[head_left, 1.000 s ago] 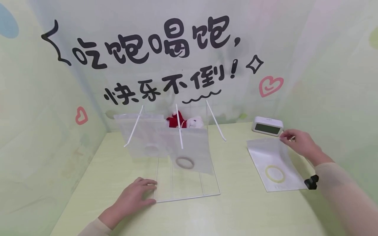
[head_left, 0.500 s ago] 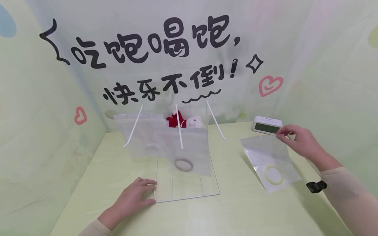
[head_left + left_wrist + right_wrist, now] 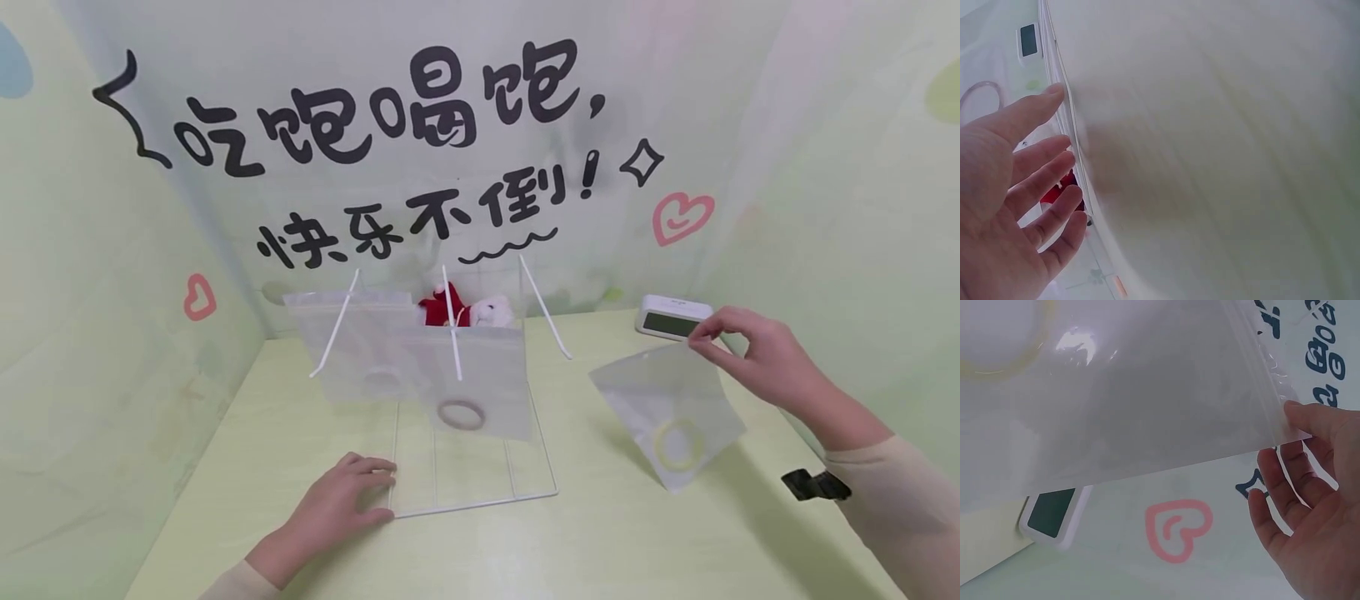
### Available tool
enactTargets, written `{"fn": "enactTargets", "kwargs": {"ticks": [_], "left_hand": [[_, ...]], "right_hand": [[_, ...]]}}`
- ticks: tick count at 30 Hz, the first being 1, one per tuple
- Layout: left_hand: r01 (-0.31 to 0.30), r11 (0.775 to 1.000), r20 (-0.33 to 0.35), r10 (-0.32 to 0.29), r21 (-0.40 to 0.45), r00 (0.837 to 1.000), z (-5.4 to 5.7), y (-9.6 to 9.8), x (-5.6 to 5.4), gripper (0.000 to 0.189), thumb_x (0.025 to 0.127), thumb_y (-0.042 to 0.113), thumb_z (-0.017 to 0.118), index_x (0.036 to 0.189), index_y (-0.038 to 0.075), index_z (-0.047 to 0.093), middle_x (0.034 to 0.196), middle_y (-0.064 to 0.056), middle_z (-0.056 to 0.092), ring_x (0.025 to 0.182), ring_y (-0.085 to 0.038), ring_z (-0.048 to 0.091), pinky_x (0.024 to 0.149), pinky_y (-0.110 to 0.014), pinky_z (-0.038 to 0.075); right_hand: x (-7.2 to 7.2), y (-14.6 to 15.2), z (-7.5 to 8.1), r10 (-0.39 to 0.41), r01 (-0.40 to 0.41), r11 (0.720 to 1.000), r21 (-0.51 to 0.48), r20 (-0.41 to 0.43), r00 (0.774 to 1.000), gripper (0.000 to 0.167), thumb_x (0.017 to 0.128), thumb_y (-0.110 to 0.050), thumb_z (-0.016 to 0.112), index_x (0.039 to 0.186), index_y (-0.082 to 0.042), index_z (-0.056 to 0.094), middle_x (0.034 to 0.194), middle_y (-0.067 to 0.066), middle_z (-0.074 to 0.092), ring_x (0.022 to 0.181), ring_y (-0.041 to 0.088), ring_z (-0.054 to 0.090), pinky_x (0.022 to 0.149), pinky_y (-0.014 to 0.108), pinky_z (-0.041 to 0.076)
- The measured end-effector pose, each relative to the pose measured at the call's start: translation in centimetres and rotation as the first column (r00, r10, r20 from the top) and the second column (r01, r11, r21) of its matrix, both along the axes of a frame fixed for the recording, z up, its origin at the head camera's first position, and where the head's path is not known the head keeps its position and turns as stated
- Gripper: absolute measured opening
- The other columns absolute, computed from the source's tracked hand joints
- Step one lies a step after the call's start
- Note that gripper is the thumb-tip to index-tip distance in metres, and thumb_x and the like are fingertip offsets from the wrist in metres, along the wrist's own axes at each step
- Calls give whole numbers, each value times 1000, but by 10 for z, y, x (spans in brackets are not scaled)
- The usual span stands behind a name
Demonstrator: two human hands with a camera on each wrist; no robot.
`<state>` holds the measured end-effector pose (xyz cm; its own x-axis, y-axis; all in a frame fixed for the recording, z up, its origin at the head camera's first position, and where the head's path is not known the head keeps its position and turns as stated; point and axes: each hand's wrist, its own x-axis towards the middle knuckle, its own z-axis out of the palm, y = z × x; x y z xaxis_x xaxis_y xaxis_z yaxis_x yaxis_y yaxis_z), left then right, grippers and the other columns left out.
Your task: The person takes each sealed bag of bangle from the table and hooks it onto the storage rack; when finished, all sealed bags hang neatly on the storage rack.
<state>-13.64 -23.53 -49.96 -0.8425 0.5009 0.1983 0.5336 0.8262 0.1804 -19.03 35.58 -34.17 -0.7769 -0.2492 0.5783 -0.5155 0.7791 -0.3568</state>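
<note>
My right hand pinches the top corner of a clear zip-top plastic bag, which hangs tilted above the right of the table. A pale yellow ring shows in its lower part. In the right wrist view, thumb and fingers hold the bag near its zip edge. My left hand rests with relaxed fingers against the left side of a white wire rack's base. Two similar bags hang on the rack's prongs: a left bag with a faint ring, and a middle bag with a brownish ring.
Behind the rack lies a plush toy with red cloth. A white digital clock stands at the back right, partly behind my right hand. The rack's right prong holds no bag. Printed cloth walls enclose the table.
My right hand has lifted the plastic bag off the table and moved it slightly left, so it now hangs from its corner. The left hand has stayed at the rack.
</note>
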Motion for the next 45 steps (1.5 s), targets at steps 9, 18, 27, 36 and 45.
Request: {"fn": "enactTargets", "kwargs": {"ticks": [9, 18, 27, 36, 45], "left_hand": [[-3, 1000, -3, 3, -2, 1000, 0, 1, -1, 44, 78, 44, 87, 115, 22, 79, 129, 11, 70, 111, -13, 58, 88, -35, 58], [-3, 1000, 3, 3, 2, 1000, -1, 2, -1, 43, 77, 43, 87, 114, 22, 79, 129, 12, 70, 110, -13, 58, 88, -36, 58], [-14, 1000, 9, 14, -17, 1000, 2, 3, 1, 43, 78, 43, 87, 114, 23, 79, 129, 12, 69, 111, -13, 58, 88, -37, 58], [-4, 1000, 9, 4, -9, 1000, 3, 2, 1, 41, 77, 41, 88, 112, 21, 79, 128, 11, 71, 110, -14, 59, 88, -38, 58], [-16, 1000, 9, 16, -20, 1000, 1, 4, 0, 43, 77, 44, 87, 114, 23, 79, 129, 12, 70, 111, -13, 58, 89, -37, 58]], "right_hand": [[18, -23, 22, 104, -104, 995, 1, -43, 994, 40, 75, 7, 86, 93, -27, 73, 88, -14, 67, 85, -7, 56, 78, 7, 40], [35, -45, 39, 219, -219, 975, -39, -6, 976, 43, 76, 8, 85, 96, -28, 72, 92, -16, 69, 92, -3, 62, 86, 6, 45], [40, -66, 51, 365, -369, 925, -87, -63, 929, 45, 73, 15, 82, 98, -22, 73, 92, -10, 70, 93, 3, 63, 91, 13, 48], [37, -85, 59, 496, -516, 852, -84, -183, 849, 44, 66, 21, 81, 96, -10, 74, 90, -2, 71, 91, 6, 61, 88, 14, 49], [40, -103, 77, 566, -603, 786, -137, -234, 791, 21, 79, 15, 78, 93, 0, 71, 87, 4, 67, 86, 8, 60, 85, 14, 52]]}}
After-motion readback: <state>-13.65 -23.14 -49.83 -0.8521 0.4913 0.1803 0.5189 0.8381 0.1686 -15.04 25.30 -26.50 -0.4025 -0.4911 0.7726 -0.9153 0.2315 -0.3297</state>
